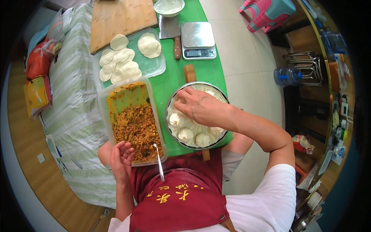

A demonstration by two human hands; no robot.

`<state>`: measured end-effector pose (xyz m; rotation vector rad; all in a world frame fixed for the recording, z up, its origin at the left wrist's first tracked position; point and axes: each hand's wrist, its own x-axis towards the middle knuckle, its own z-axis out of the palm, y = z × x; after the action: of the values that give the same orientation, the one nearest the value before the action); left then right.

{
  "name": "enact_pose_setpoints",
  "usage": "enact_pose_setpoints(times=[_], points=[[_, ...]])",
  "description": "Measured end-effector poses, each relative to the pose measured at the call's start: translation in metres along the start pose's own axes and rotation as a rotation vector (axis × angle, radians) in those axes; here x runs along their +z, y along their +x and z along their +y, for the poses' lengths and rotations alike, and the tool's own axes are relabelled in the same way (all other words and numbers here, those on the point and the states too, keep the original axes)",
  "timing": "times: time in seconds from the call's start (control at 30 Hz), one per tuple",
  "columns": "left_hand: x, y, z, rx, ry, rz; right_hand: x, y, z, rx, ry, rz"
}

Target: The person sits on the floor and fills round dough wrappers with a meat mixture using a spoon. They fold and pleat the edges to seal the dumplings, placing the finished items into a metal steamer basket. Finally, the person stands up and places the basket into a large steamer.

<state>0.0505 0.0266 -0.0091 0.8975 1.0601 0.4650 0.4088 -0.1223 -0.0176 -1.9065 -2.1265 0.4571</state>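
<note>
My right hand [198, 104] reaches over a round steamer [167, 123] lined with a pale woven mat [189, 123]. Its thumb and fingers close around what looks like a pleated bun, mostly hidden by the hand. Other pleated buns stand on the mat, among them one at the left [176, 119], one at the front left [185, 134] and one at the front [202, 140]. My left hand [123, 156], bare and loosely curled, is at the near left corner of a plastic tub [100, 107]. Brown minced filling [134, 127] lies in the tub with a metal spoon [159, 165].
Round dough wrappers [120, 62] lie on a translucent tray [152, 68]. Behind are a wooden board [121, 20], a cleaver [177, 47], a white bowl [169, 7] and a digital scale [198, 40]. The table's green cover [171, 66] ends at the tiled floor [242, 49].
</note>
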Motion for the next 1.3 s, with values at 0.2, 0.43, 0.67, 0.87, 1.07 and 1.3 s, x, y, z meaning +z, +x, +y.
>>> enact_pose_setpoints(times=[0.2, 0.43, 0.67, 0.87, 1.07, 1.3], points=[[0.001, -0.001, -0.001, 0.000, 0.030, 0.016, -0.048, 0.003, 0.046, 0.103, 0.259, 0.219], [0.002, -0.005, 0.002, -0.007, 0.041, 0.029, -0.066, 0.024, 0.221, 0.643, 0.354, 0.553], [0.001, -0.003, 0.004, -0.006, 0.069, 0.043, -0.022, 0.065, 0.267, 0.620, -0.037, 0.478], [-0.001, -0.003, 0.004, 0.006, 0.064, 0.031, 0.018, 0.087, 0.246, 0.591, -0.112, 0.316], [-0.001, -0.005, 0.002, 0.012, 0.083, 0.049, 0.003, 0.087, 0.240, 0.625, -0.118, 0.279], [0.002, -0.001, 0.000, -0.019, 0.077, 0.019, -0.022, 0.077, 0.250, 0.534, -0.079, 0.430]])
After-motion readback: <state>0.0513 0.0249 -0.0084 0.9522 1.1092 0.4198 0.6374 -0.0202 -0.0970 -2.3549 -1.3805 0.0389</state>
